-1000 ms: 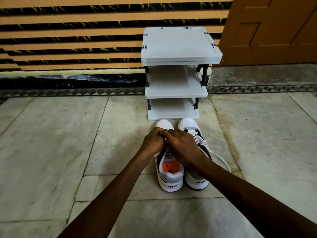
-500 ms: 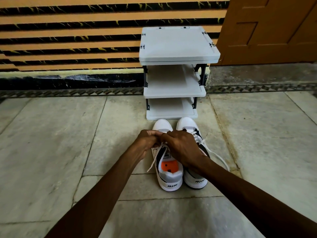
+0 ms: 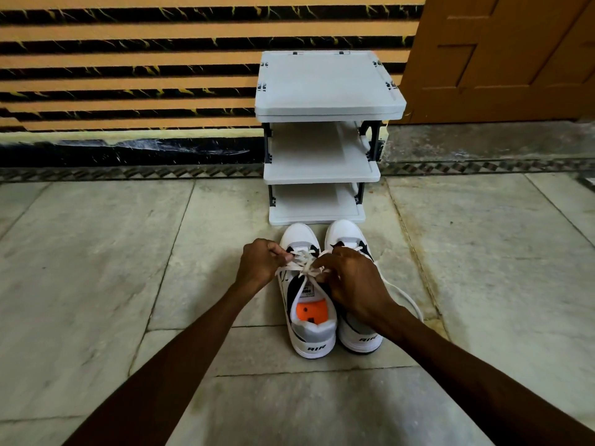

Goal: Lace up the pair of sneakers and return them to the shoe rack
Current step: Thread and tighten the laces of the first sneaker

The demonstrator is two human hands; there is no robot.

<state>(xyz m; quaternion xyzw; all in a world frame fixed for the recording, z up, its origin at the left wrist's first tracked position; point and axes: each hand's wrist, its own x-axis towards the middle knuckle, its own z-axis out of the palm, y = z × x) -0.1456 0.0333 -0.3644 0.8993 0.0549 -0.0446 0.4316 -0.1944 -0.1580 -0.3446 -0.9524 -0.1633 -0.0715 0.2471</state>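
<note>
**A:** How far along is this?

**B:** Around the middle, I'd say. Both sneakers stand on the floor [image 3: 128, 268], side by side, toes pointing at the shoe rack [image 3: 328, 91] and just short of its bottom shelf. I see nothing on the shelves, so the putting back is not yet done.

**A:** And the lacing?

**B:** The sneaker with the orange insole [image 3: 314, 329] has its lace [image 3: 302, 263] crossed over the front eyelets. The two ends are drawn out sideways above the tongue. That looks like a tightening pull or the start of a knot, and I cannot tell which. No finished bow shows.

**A:** The other one?

**B:** The other sneaker [image 3: 346, 231] has lacing across its front, but the right hand covers its middle. A loose lace end [image 3: 404, 294] trails over the floor beside it, so I judge it isn't tied.

**A:** What are the hands doing?

**B:** The left hand [image 3: 260, 262] sits off the left side of the shoe, fingers curled. It pinches one end of the lace and holds it taut. The right hand [image 3: 351, 281] is over the gap between the two shoes, knuckles up and fingers bent down, pinching the other end near the crossing. Both forearms reach forward from the bottom of the view and meet over that shoe.

**A:** What's left?

**B:** By my reckoning, tie this one, see to the other, then lift the pair onto a shelf.
</note>
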